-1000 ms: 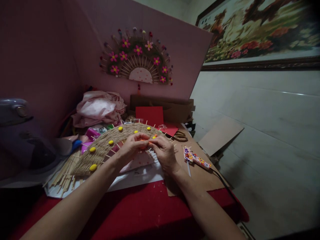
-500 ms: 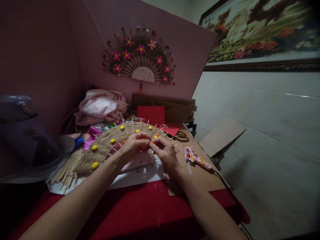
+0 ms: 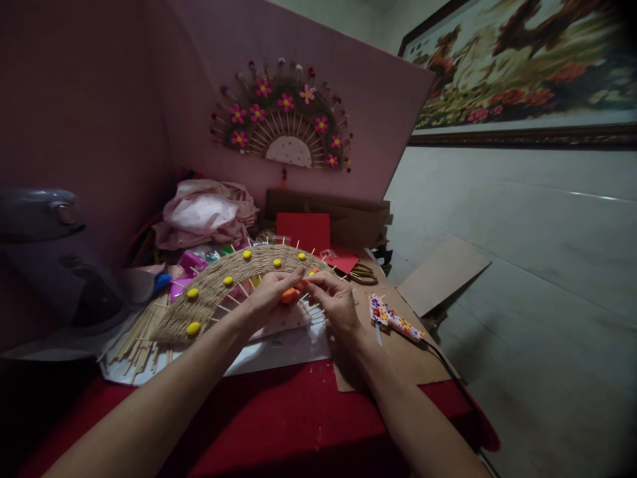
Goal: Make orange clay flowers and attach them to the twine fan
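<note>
An arched fan of twine and sticks (image 3: 209, 289) lies on the table, dotted with yellow pieces. Over its right half my left hand (image 3: 273, 292) is closed on soft orange material (image 3: 289, 295). Facing it, my right hand (image 3: 332, 297) pinches an orange bit close to the left fingertips. The two hands nearly touch, and their fingers partly hide the orange material. Behind the hands, a small orange and a yellow spot show on the fan. A pink dotted fabric piece (image 3: 283, 320) sits at the fan's inner edge.
A flower-patterned glue gun (image 3: 395, 320) with a black cord lies on cardboard (image 3: 413, 365) at right. Loose sticks (image 3: 139, 338) are at left, near a purple appliance (image 3: 70, 265). Bundled pink cloth (image 3: 206, 212) and red card (image 3: 303, 229) stand behind. A finished fan (image 3: 288, 126) hangs above.
More of the orange material shows between my hands, and the left fingers have shifted over it. The whole view has moved slightly.
</note>
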Demonstrator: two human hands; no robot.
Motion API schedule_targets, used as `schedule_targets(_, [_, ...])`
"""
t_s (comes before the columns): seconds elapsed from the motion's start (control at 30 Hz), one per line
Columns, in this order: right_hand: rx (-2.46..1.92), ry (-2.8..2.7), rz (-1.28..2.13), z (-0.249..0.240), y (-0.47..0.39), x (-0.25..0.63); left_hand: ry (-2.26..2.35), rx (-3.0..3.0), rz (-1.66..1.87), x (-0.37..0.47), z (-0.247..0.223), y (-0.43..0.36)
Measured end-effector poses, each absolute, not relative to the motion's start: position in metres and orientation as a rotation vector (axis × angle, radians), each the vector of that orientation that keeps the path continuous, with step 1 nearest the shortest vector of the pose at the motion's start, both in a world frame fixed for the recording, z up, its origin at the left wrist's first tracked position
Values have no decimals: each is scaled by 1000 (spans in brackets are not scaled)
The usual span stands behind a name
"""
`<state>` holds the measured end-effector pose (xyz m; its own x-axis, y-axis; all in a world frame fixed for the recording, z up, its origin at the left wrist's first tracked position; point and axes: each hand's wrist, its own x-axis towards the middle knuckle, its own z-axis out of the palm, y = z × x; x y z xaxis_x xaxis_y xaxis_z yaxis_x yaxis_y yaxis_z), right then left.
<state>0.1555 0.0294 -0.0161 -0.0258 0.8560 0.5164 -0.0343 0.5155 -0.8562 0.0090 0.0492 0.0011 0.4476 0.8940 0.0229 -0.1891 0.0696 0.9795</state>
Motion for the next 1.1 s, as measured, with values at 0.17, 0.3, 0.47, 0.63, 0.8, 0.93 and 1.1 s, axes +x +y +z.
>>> schedule_targets(0.17, [-799, -1688, 394, -16, 25, 155, 655, 1119, 1002, 10, -1, 49])
schedule_targets(0.3, [-842, -1760, 257, -17, 24, 155, 635, 1023, 1028, 11, 2, 50])
schedule_targets(0.47, [-911, -1664, 358, -20, 24, 153, 609, 995, 1064, 12, 4, 49])
schedule_targets(0.63, [-966, -1549, 515, -23, 25, 151, 629, 1013, 1086, 14, -2, 52])
schedule_targets(0.8, [-869, -1247, 854, -24, 31, 152, 700, 967, 1137, 13, -1, 54])
schedule_targets(0.93, [-842, -1097, 976, -22, 33, 155, 716, 932, 1169, 11, 0, 54])
schedule_targets(1.1, [-802, -1171, 1012, -20, 31, 154, 663, 976, 1104, 11, -4, 55])
